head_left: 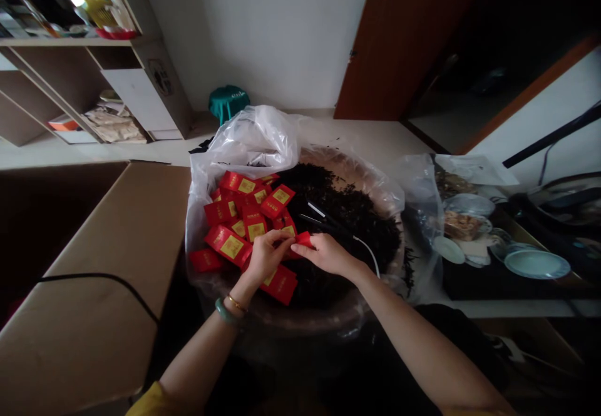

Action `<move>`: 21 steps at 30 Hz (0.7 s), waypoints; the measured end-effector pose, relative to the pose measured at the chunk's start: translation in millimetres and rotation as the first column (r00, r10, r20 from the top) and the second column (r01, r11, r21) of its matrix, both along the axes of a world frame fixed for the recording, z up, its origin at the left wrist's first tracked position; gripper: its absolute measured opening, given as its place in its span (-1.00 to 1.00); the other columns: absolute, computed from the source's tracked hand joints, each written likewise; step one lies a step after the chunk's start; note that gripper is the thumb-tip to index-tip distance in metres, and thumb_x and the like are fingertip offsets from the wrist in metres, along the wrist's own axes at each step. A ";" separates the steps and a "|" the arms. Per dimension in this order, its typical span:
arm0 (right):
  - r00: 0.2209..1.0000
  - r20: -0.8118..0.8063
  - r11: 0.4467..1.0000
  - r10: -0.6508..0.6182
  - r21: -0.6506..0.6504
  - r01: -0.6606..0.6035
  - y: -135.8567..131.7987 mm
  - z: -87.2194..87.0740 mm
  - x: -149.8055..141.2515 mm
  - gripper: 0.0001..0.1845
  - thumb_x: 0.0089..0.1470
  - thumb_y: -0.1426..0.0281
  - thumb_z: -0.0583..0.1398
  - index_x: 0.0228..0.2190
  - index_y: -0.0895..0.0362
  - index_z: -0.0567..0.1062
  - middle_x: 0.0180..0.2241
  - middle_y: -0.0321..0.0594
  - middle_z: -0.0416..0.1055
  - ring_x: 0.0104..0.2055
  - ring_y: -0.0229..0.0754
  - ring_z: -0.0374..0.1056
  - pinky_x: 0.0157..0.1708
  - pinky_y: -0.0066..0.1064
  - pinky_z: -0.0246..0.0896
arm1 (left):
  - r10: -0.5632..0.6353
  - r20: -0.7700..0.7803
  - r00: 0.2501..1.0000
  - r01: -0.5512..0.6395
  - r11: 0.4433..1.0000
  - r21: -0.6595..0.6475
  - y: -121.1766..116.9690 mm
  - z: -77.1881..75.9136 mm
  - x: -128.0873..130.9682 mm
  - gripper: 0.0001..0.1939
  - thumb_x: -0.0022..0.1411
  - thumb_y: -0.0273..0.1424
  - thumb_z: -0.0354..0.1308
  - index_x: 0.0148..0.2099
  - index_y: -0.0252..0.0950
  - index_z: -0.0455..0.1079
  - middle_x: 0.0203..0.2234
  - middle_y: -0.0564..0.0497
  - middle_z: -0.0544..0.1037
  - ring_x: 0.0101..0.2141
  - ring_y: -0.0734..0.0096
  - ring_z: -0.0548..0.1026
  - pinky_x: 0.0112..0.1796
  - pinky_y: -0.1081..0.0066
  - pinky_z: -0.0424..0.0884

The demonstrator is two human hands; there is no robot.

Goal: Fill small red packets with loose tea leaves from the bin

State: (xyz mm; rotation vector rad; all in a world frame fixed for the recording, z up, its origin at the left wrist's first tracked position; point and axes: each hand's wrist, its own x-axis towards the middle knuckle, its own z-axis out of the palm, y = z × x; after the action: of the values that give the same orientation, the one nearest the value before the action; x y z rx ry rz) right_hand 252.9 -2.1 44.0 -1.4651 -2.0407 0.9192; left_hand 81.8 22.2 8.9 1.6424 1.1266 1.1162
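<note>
My left hand (268, 254) and my right hand (332, 254) meet over a wide plastic-lined basket (300, 321). Both are closed, pinching a small red packet (304, 239) between fingers and thumbs; much of it is hidden by them. Beneath and left of my left hand, several red packets with gold labels (233, 246) lie in a loose pile. Dark dried leaves (361, 213), like tea, fill the basket's right side. On them rests a black two-armed tool (331, 223) with pale strips and a white cord, just beyond my right hand.
An open cardboard box (113, 266) with a black cable across it stands at left. To the right, a low table (474, 288) holds bowls, a tub and bags. Behind are a shelf unit (134, 94), a green-covered bin (228, 102) and a brown door (385, 47).
</note>
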 end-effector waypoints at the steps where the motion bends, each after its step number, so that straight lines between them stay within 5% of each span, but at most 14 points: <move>1: 1.000 -0.012 1.000 -0.021 -0.001 0.021 0.3 -1.6 -0.1 -0.59 0.15 0.16 0.09 -0.55 0.15 0.52 -0.58 -0.26 0.47 -0.49 -0.20 0.38 -0.40 -0.40 0.25 | -0.007 0.008 1.000 0.007 1.000 -0.012 -0.1 -0.9 1.0 -0.84 0.07 -0.30 0.24 -0.37 -0.28 0.55 -0.47 -0.02 0.61 -0.44 0.35 0.53 -0.39 0.44 0.43; 7: 0.995 -0.097 0.997 0.036 0.077 -0.029 -2.2 -10.0 -4.0 -0.72 0.12 0.23 0.15 -0.49 0.10 0.55 -0.47 -0.25 0.51 -0.25 -0.14 0.41 -0.10 -0.31 0.23 | -0.097 -0.066 0.993 0.090 0.991 -0.104 7.8 2.1 -5.8 -0.71 0.12 -0.18 0.18 -0.37 -0.31 0.54 -0.59 0.01 0.55 -0.59 0.41 0.45 -0.55 0.46 0.34; 10: 0.989 -0.143 1.000 0.019 0.026 -0.016 -0.9 -12.0 -6.4 -0.71 0.14 0.27 0.12 -0.49 0.14 0.52 -0.46 -0.23 0.49 -0.27 -0.14 0.39 -0.17 -0.32 0.27 | -0.016 -0.140 0.990 0.031 0.994 0.105 8.4 5.5 -8.8 -0.77 0.17 -0.25 0.16 -0.36 -0.27 0.54 -0.48 -0.03 0.58 -0.45 0.35 0.50 -0.39 0.40 0.41; 13: 0.977 -0.213 0.999 0.001 -0.041 -0.010 4.8 -12.4 -3.4 -0.69 0.17 0.26 0.06 -0.44 0.17 0.49 -0.42 -0.22 0.48 -0.31 -0.14 0.38 -0.23 -0.31 0.29 | 0.044 -0.216 0.975 0.044 0.923 0.383 3.8 9.3 -6.7 -0.78 0.24 -0.27 0.10 -0.20 -0.25 0.51 -0.31 -0.07 0.59 -0.22 0.25 0.49 -0.16 0.27 0.40; 17: 0.945 -0.327 0.984 -0.022 -0.175 -0.038 10.1 -8.5 5.4 -0.60 0.20 0.17 0.02 -0.23 0.18 0.50 -0.25 -0.18 0.51 -0.12 -0.06 0.39 -0.05 -0.20 0.26 | 0.073 -0.524 0.849 0.260 0.804 0.534 -4.2 10.0 -2.0 -0.41 0.09 -0.17 0.24 0.14 -0.28 0.30 0.01 -0.16 0.48 0.01 0.07 0.37 -0.02 0.10 0.27; 21: 0.913 -0.406 0.963 -0.035 -0.256 -0.077 7.9 -4.7 8.2 -0.47 0.16 0.00 0.01 -0.12 0.13 0.49 -0.11 -0.17 0.49 0.04 -0.05 0.32 0.15 -0.14 0.09 | 0.179 -0.702 0.689 0.304 0.808 0.505 -8.5 5.6 -0.7 -0.33 0.09 -0.27 0.26 0.23 -0.28 0.18 0.10 -0.15 0.41 0.04 0.03 0.35 -0.09 0.14 0.29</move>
State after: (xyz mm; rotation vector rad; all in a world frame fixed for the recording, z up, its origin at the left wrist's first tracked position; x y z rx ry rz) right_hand 261.0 5.8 39.4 -1.2451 -1.6747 1.4239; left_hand 81.2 13.7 14.5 2.7827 1.2311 0.7897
